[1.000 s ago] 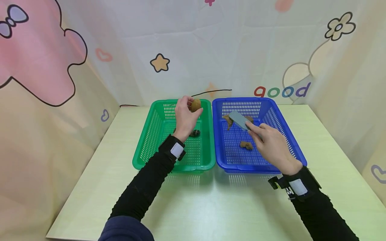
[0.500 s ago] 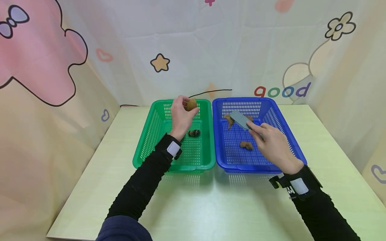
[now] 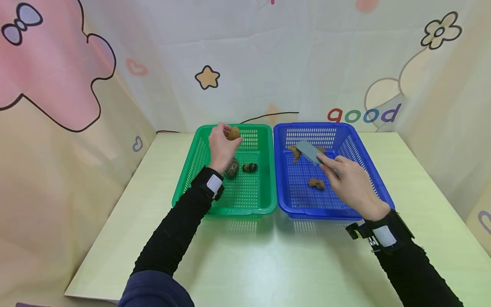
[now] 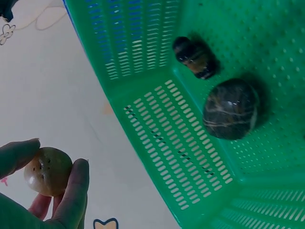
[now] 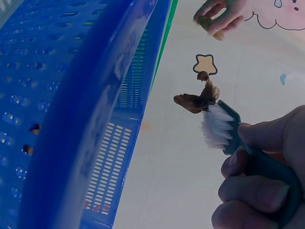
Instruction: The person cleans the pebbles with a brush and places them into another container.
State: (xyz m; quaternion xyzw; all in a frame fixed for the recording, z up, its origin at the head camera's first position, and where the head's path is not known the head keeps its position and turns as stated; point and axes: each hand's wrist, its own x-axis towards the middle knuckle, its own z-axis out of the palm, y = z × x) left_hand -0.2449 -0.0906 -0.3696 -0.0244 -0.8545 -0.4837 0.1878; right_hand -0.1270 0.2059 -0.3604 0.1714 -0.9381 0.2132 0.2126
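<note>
My left hand pinches a round yellow-brown stone between thumb and fingers, over the back of the green basket. In the left wrist view small pits mark the stone. A dark veined stone and a smaller banded black-and-brown stone lie in that basket. Over the blue basket, my right hand grips a blue-grey brush. Its white bristles point toward a curled brown piece; whether they touch is unclear. Another brown piece lies nearer on the blue basket's floor.
The green basket and blue basket stand side by side on a pale table. Behind them hangs a printed cloth. A third brown piece shows partly behind the brush.
My left hand has moved left with the yellow-brown stone, uncovering the dark stones below. My right hand and brush hold nearly the same place; the head view has shifted slightly.
</note>
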